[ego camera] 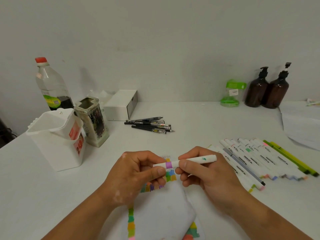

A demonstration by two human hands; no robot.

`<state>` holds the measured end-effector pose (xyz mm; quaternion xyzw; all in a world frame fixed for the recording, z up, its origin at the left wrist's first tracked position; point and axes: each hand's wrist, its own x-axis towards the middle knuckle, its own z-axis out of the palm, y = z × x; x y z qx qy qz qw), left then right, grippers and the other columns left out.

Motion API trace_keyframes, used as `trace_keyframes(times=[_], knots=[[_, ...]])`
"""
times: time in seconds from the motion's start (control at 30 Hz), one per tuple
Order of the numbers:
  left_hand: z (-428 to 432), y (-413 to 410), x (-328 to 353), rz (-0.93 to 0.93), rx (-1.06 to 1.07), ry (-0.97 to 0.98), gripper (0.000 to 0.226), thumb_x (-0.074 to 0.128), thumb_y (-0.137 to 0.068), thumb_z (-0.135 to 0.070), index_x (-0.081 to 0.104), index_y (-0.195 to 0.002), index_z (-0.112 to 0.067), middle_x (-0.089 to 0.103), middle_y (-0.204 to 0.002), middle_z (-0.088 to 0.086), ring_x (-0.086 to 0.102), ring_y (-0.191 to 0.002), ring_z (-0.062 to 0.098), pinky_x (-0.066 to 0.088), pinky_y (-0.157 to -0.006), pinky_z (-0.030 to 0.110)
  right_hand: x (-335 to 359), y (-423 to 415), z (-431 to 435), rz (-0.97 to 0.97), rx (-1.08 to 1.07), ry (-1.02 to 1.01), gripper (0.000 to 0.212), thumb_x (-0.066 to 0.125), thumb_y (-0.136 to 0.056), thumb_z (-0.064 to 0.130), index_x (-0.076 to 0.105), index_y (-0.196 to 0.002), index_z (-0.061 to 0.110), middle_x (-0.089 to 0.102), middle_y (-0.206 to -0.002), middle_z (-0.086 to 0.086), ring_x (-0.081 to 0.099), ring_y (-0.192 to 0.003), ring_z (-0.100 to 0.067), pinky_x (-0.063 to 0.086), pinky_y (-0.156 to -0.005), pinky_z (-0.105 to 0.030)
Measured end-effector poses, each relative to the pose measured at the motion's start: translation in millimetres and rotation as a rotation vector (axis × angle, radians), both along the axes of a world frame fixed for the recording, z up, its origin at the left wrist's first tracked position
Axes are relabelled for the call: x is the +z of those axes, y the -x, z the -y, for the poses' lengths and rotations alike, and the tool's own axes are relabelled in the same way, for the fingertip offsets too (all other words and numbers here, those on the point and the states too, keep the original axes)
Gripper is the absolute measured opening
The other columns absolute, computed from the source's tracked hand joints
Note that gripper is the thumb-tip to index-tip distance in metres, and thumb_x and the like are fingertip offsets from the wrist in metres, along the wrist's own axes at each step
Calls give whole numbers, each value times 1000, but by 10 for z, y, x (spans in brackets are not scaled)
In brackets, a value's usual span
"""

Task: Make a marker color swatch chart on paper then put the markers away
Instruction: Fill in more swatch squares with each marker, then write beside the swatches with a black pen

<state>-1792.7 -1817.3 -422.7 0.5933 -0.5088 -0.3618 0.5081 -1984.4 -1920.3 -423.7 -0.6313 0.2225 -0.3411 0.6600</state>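
1. Table [207, 118], white. Carries every item below.

2. Paper [161, 213], a spiral-bound sheet and the landmark for this list, lying directly under both hands. Colour swatches run along its top edge, down its left edge and at its lower right corner; the middle is blank, so the chart looks part done.

3. Tub [57, 149], white plastic, well to the left of the paper and behind it. Probably where the markers go. It has a red printed label, only partly legible.

4. Left hand [136, 172], over the paper's top edge. Thumb and curled fingers pinch the marker's left end.

5. Right hand [202, 172], over the paper's top right corner. Thumb and forefinger grip the barrel, the other fingers curled beneath. The two-handed hold suits pulling or seating a cap; which of the two cannot be told.

6. Row of markers [256, 160], just right of the paper, side by side within reach. The barrels read "MARKER".

7. Pens [150, 126], black, in a loose pile behind the paper.

8. Marker [190, 161], white with a purple band, held level above the paper's top edge. A small teal mark on it is unreadable.
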Motion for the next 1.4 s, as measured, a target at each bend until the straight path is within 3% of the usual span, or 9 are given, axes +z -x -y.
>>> trace_keyframes(times=[0.1,0.23,0.37,0.47,0.63,0.7,0.8,0.97,1.4], knots=[[0,-48,27,116,36,1,19,75,-78,-28,77,-96,-34,77,-83,0,74,-74,17,58,-69,22,46,12,13,-50,51,69,5,80,-82,19,77,-84,17,75,-80,-18,67,-66,-22,56,-59,-29],[-36,-143,58,181,29,-70,21,77,-83,-17,78,-95,-34,76,-85,-2,73,-79,16,56,-73,20,118,125,54,-223,300,141,36,72,-76,44,77,-98,16,77,-90,-12,66,-72,-19,52,-64,-27],[-18,-80,-3,200,-81,-108,18,80,-83,-15,78,-95,-28,70,-71,-8,63,-65,3,51,-65,15,24,76,-13,-535,147,490,23,76,-77,50,68,-90,33,73,-67,8,59,-58,-5,44,-60,-18],[30,-33,-74,248,-72,-78,24,83,-80,-17,76,-98,-30,72,-77,-6,64,-69,6,53,-69,19,-41,3,-87,-653,58,633,17,71,-80,48,64,-92,40,68,-63,17,57,-59,0,41,-56,-17],[43,-156,-150,769,70,-63,53,79,-66,-64,66,-113,-43,55,-109,-27,56,-97,-4,48,-79,12,-75,23,0,-822,-186,719,10,64,-83,46,61,-85,38,66,-70,10,56,-74,-3,40,-57,-19],[47,-197,-152,833,15,-158,75,68,-58,-83,60,-123,-46,44,-121,-30,47,-111,-5,45,-92,16,-101,37,39,-889,-255,771,15,61,-85,47,63,-92,33,63,-76,10,58,-79,-8,48,-65,-27],[72,-201,-181,910,-64,-292,98,60,-48,-96,51,-134,-49,35,-132,-32,35,-122,-3,37,-108,27,-165,15,38,-997,-294,888,22,56,-89,48,63,-100,30,60,-85,10,55,-81,-14,41,-66,-28],[87,-205,-207,943,-86,-305,106,60,-44,-98,47,-138,-48,32,-138,-29,30,-124,-2,31,-112,31,-273,-41,75,-988,-384,1004,21,51,-94,42,54,-110,29,54,-104,6,51,-91,-17,37,-70,-31],[97,-248,-260,945,-96,-268,110,59,-44,-97,45,-140,-44,34,-143,-23,30,-132,5,27,-115,37,-356,-112,345,-1058,-542,908,17,48,-95,34,54,-106,23,57,-102,2,54,-87,-23,34,-68,-32]])
